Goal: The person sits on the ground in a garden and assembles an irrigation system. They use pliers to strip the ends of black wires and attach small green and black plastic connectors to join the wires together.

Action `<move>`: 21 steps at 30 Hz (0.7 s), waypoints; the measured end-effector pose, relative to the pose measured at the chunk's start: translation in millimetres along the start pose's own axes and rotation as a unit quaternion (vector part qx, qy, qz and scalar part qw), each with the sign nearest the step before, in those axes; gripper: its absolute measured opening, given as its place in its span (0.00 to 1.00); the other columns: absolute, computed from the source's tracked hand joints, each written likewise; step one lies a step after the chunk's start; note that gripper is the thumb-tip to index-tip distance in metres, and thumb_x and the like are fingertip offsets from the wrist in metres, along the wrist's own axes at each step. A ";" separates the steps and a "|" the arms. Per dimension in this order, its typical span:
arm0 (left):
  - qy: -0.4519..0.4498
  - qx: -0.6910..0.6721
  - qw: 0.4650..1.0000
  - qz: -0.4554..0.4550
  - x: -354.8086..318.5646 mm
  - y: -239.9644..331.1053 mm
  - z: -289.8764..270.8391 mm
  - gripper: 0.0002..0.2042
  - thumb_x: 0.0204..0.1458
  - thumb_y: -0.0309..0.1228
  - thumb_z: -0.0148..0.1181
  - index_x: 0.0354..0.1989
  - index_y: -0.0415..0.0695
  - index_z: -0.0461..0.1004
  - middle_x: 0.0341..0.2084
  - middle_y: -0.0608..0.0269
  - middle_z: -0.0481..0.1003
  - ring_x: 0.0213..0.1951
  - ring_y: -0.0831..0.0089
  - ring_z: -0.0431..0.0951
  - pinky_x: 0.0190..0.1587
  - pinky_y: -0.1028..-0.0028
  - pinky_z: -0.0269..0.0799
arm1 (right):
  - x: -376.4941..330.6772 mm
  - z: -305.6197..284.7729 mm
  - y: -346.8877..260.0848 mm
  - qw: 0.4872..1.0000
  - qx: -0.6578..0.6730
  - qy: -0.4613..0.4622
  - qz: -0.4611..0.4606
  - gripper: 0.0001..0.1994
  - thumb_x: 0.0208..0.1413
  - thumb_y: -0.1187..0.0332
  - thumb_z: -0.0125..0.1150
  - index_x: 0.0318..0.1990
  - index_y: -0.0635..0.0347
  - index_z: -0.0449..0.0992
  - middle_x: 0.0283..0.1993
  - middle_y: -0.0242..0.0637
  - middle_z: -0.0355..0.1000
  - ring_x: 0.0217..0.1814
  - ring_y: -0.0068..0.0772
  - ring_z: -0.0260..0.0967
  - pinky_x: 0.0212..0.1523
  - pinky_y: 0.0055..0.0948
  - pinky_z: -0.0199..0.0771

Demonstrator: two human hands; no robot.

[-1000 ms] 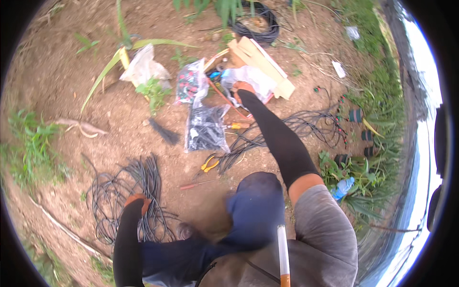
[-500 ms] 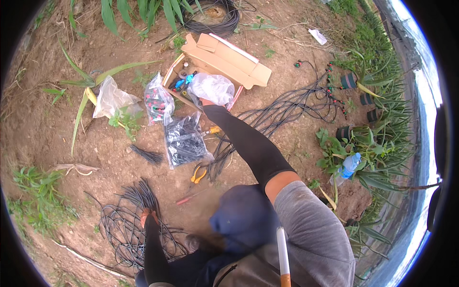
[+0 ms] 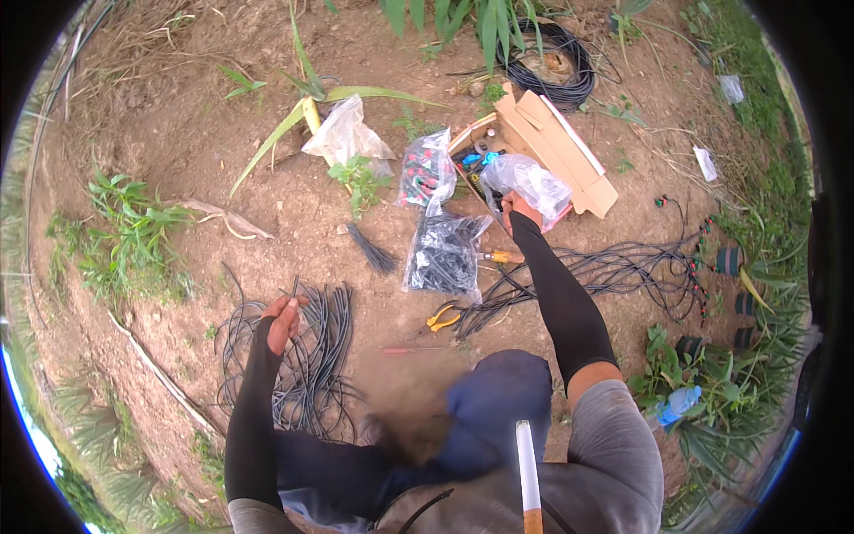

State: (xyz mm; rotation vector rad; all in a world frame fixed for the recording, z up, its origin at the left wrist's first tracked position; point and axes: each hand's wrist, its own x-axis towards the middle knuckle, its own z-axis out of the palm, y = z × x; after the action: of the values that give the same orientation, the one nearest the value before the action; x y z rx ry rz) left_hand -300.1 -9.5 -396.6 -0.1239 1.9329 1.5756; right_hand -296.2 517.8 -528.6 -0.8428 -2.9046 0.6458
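Nearest, the left hand (image 3: 283, 324), fingers drawn together, is over a loose bundle of thin black tubing (image 3: 318, 360) on brown soil (image 3: 294, 245); whether it grips a strand, I cannot tell. Beyond lie yellow-handled pliers (image 3: 442, 319). Farther, the right hand (image 3: 523, 212), grip unclear, meets a translucent plastic bag (image 3: 534, 182) in an open tan cardboard box (image 3: 559, 147).

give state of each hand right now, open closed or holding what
Left hand: closed, apparently pinching a thin black tube.
Right hand: by the clear plastic bag at the cardboard box; grip cannot be told.
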 end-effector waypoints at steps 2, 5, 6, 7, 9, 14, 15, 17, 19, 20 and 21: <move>-0.016 -0.008 1.000 0.015 -5.2 41.5 21.4 0.15 0.62 0.38 0.46 0.46 0.37 0.71 0.14 0.77 0.57 0.16 0.86 0.55 0.19 0.81 0.51 | 5.6 -0.6 20.9 0.998 0.048 0.040 -0.014 0.07 0.55 0.66 0.54 0.39 0.54 0.75 0.35 0.37 0.77 0.39 0.38 0.75 0.41 0.37 0.70; -0.036 -0.007 0.997 0.072 -14.3 61.5 34.2 0.17 0.63 0.40 0.45 0.47 0.38 0.70 0.14 0.78 0.56 0.15 0.87 0.53 0.18 0.83 0.49 | 6.9 3.9 20.6 0.994 0.098 0.040 0.009 0.07 0.54 0.68 0.55 0.39 0.55 0.75 0.34 0.38 0.77 0.35 0.37 0.75 0.40 0.35 0.71; -0.044 -0.007 0.994 0.098 -15.5 63.2 39.0 0.18 0.63 0.41 0.45 0.48 0.38 0.70 0.14 0.77 0.56 0.14 0.87 0.53 0.18 0.83 0.49 | 7.1 -0.4 19.8 0.993 0.107 0.033 0.023 0.07 0.53 0.69 0.55 0.39 0.55 0.75 0.34 0.39 0.77 0.34 0.37 0.75 0.40 0.35 0.71; -0.042 -0.038 0.991 0.124 -20.0 62.8 46.1 0.17 0.63 0.41 0.45 0.48 0.39 0.69 0.15 0.78 0.56 0.15 0.87 0.54 0.19 0.84 0.49 | 4.4 -5.7 17.6 0.996 0.063 0.051 -0.032 0.08 0.54 0.69 0.57 0.40 0.59 0.75 0.30 0.38 0.76 0.29 0.29 0.73 0.35 0.31 0.71; -0.054 -0.024 0.989 0.133 -29.6 75.6 59.3 0.16 0.63 0.40 0.46 0.47 0.40 0.70 0.14 0.78 0.56 0.16 0.87 0.54 0.19 0.83 0.49 | -10.9 -21.2 9.5 0.976 0.219 -0.008 -0.017 0.08 0.55 0.69 0.57 0.40 0.62 0.74 0.28 0.35 0.74 0.27 0.24 0.70 0.30 0.26 0.70; -0.105 -0.032 0.981 0.163 -46.5 104.8 89.1 0.14 0.62 0.39 0.48 0.42 0.40 0.72 0.17 0.74 0.60 0.20 0.85 0.58 0.23 0.81 0.54 | -85.9 -125.9 -97.1 0.841 0.515 -0.166 -0.013 0.08 0.58 0.69 0.58 0.41 0.64 0.73 0.28 0.29 0.70 0.27 0.16 0.64 0.28 0.17 0.66; -0.105 -0.016 0.980 0.171 -53.4 109.2 91.0 0.14 0.62 0.39 0.48 0.42 0.40 0.73 0.17 0.73 0.61 0.20 0.84 0.58 0.23 0.81 0.54 | -103.7 -147.3 -126.0 0.823 0.529 -0.207 -0.023 0.07 0.59 0.70 0.57 0.41 0.64 0.72 0.29 0.29 0.71 0.27 0.16 0.65 0.30 0.18 0.67; -0.086 0.024 0.975 0.204 -66.2 119.0 91.3 0.14 0.61 0.39 0.48 0.40 0.41 0.75 0.19 0.72 0.63 0.21 0.84 0.60 0.24 0.80 0.55 | -135.6 -187.2 -181.5 0.827 0.493 -0.254 -0.091 0.06 0.58 0.72 0.57 0.40 0.64 0.73 0.31 0.30 0.71 0.30 0.17 0.67 0.32 0.19 0.69; -0.068 0.050 0.974 0.210 -80.6 131.5 90.0 0.14 0.60 0.39 0.51 0.39 0.40 0.76 0.22 0.70 0.68 0.25 0.82 0.64 0.28 0.78 0.60 | -163.0 -206.3 -220.3 0.822 0.473 -0.288 -0.132 0.05 0.58 0.73 0.57 0.40 0.64 0.74 0.32 0.30 0.72 0.32 0.17 0.68 0.33 0.19 0.70; -0.072 0.053 0.970 0.227 -82.8 131.9 88.2 0.14 0.60 0.38 0.51 0.39 0.40 0.76 0.25 0.68 0.70 0.28 0.81 0.66 0.32 0.77 0.62 | -173.2 -211.6 -235.5 0.819 0.470 -0.298 -0.143 0.05 0.58 0.73 0.58 0.40 0.64 0.74 0.32 0.30 0.72 0.32 0.17 0.68 0.33 0.19 0.70; -0.075 0.057 0.965 0.244 -84.8 131.3 85.9 0.14 0.59 0.38 0.51 0.40 0.39 0.76 0.27 0.66 0.72 0.31 0.80 0.68 0.36 0.76 0.65 | -182.2 -213.1 -247.5 0.815 0.467 -0.308 -0.154 0.05 0.57 0.73 0.58 0.39 0.64 0.74 0.32 0.30 0.72 0.32 0.17 0.69 0.34 0.19 0.70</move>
State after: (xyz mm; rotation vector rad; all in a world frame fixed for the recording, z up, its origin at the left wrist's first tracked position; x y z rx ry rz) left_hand -256.5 79.0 -248.0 0.5447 2.0220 1.7084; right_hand -231.3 314.3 -221.7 -0.0047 -2.4245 2.3276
